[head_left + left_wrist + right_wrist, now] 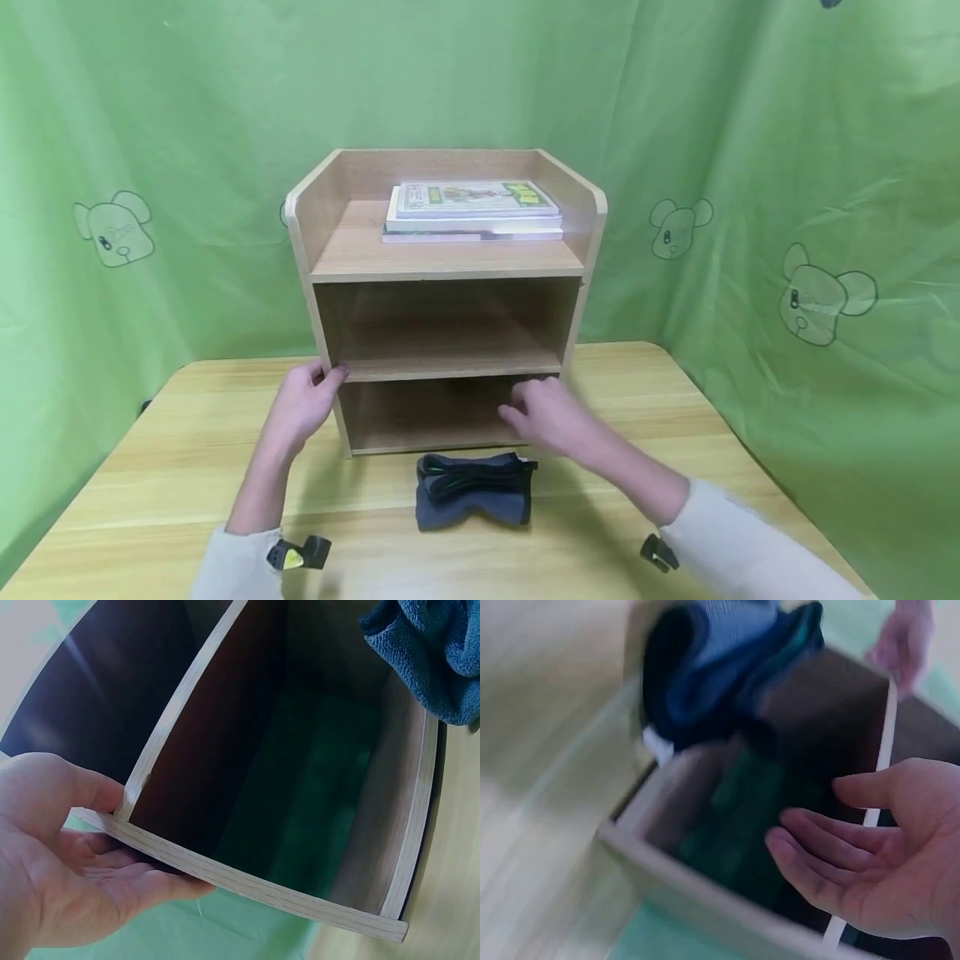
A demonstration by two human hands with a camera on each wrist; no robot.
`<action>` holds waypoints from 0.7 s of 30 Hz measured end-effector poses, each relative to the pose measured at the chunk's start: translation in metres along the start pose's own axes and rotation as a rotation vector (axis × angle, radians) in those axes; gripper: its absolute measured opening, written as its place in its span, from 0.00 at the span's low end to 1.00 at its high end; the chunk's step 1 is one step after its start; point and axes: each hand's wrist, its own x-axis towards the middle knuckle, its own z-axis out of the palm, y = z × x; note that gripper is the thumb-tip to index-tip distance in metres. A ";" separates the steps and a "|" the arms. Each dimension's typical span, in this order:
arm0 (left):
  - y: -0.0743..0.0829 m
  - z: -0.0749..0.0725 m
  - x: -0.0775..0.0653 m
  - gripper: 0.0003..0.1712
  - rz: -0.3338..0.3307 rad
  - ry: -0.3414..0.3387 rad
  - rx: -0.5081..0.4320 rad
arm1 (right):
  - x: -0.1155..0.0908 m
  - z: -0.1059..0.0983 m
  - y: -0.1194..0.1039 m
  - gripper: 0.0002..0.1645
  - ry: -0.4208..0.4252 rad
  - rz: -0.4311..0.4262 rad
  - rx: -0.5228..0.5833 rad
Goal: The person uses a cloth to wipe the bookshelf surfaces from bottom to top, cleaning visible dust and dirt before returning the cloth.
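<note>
A light wooden tabletop shelf (pixel 457 372) with an open top and two compartments below stands on the table. My left hand (pixel 302 406) grips its left side panel near the middle board, thumb (pixel 97 791) on the inner side and fingers on the outer side. In front of the lower right part of the shelf is my right hand (pixel 558 423), its fingers (pixel 810 859) loosely bent with nothing between them. A folded dark blue cloth (pixel 474 493) with black edging lies on the table just before the shelf.
Several books (pixel 476 212) lie stacked on the shelf's top tier, toward its right side. The wooden table (pixel 712 467) extends to both sides. Green curtains (pixel 225 100) with mouse-like drawings hang behind and at the sides.
</note>
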 end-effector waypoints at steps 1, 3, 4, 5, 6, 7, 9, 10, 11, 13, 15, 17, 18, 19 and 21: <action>0.000 -0.001 0.000 0.18 -0.001 0.003 0.002 | 0.000 0.005 -0.006 0.14 0.024 -0.030 0.006; -0.001 -0.001 0.000 0.19 -0.005 0.004 0.004 | -0.001 0.015 -0.015 0.14 0.022 -0.050 0.023; -0.001 -0.002 0.000 0.19 -0.004 0.006 0.009 | -0.002 0.019 -0.019 0.18 -0.001 -0.045 0.024; -0.001 -0.002 0.001 0.19 -0.004 0.005 0.011 | -0.002 0.024 -0.022 0.23 -0.022 -0.042 0.019; -0.001 -0.002 0.001 0.19 -0.004 0.002 0.011 | -0.002 0.028 -0.025 0.30 -0.048 -0.037 0.009; -0.001 -0.002 0.001 0.20 -0.003 0.000 0.013 | -0.003 0.031 -0.027 0.37 -0.084 -0.025 -0.002; -0.001 -0.002 0.001 0.19 0.000 0.001 0.014 | -0.005 0.038 -0.032 0.50 -0.152 -0.011 -0.033; -0.001 -0.002 0.001 0.19 0.002 0.002 0.017 | -0.006 0.041 -0.033 0.55 -0.189 -0.006 -0.048; -0.001 -0.003 0.001 0.20 0.000 0.001 0.018 | -0.007 0.044 -0.035 0.60 -0.222 -0.006 -0.062; -0.001 -0.003 0.001 0.20 0.001 0.003 0.024 | -0.009 0.051 -0.038 0.64 -0.270 -0.016 -0.099; -0.001 -0.003 0.001 0.20 0.001 0.003 0.025 | -0.011 0.057 -0.039 0.63 -0.291 -0.042 -0.138; -0.001 -0.003 0.001 0.21 0.001 0.003 0.027 | -0.013 0.063 -0.040 0.58 -0.292 -0.082 -0.189; -0.002 -0.003 0.002 0.20 0.003 0.005 0.027 | -0.013 0.065 -0.040 0.54 -0.290 -0.097 -0.207; -0.002 -0.003 0.002 0.20 0.005 0.004 0.026 | -0.014 0.068 -0.040 0.48 -0.284 -0.117 -0.217; -0.003 -0.003 0.002 0.19 0.007 0.005 0.025 | -0.015 0.072 -0.040 0.39 -0.268 -0.151 -0.234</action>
